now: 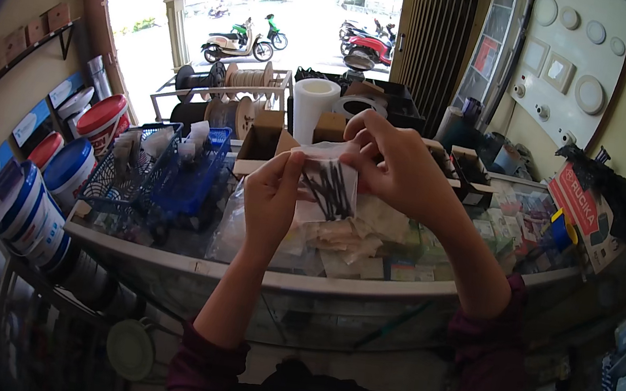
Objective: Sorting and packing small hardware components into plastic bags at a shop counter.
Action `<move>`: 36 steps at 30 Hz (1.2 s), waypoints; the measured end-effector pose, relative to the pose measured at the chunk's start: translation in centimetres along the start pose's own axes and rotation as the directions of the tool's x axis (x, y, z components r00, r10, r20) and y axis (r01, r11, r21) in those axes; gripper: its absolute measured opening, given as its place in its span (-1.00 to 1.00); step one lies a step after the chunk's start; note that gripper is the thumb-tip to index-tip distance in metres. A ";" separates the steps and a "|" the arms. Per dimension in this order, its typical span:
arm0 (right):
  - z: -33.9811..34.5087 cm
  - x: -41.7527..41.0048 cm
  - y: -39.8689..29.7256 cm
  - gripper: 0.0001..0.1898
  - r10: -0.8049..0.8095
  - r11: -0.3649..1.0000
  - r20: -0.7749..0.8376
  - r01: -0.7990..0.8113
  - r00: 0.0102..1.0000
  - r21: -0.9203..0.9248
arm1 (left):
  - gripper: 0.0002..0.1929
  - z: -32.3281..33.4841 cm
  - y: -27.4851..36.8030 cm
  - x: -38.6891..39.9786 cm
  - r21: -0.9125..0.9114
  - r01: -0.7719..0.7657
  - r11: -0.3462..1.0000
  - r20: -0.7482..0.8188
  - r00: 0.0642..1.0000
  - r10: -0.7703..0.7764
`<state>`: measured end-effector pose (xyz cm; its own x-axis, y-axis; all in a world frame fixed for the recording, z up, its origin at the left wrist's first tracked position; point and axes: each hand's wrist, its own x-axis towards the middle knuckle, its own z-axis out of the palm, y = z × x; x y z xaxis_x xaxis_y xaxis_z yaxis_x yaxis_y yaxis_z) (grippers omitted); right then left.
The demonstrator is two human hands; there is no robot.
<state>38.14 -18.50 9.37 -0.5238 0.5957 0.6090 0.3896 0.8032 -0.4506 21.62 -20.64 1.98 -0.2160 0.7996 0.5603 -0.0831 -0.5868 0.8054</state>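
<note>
A small clear plastic bag (330, 189) of thin black screws or nails hangs between my two hands above the glass counter. My left hand (272, 193) pinches its upper left edge between thumb and finger. At the upper right edge, my right hand (392, 167) grips the bag with bent fingers. Beneath the bag, several more flat plastic bags (349, 239) lie on the glass display counter (336, 286). Part of the bag's top is hidden by my right fingers.
Blue plastic baskets (189, 178) with small bags stand at the left of the counter. Behind my hands are open cardboard boxes (260, 143) and a white plastic roll (313, 108). A red-and-white carton (582, 203) stands right. Paint pails (70, 161) and a stool (130, 350) are at the left.
</note>
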 end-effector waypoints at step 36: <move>26.8 18.4 -7.2 -0.83 -0.520 0.853 0.310 0.468 0.796 0.231 | -0.81 -30.6 5.9 3.7 0.711 -0.083 0.698 0.047 0.996 0.071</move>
<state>5.41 -13.29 6.36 -0.8545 0.0566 0.5164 -0.0876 0.9641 -0.2506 -9.42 -25.04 2.91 -0.1755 0.7610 0.6245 0.6516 -0.3858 0.6531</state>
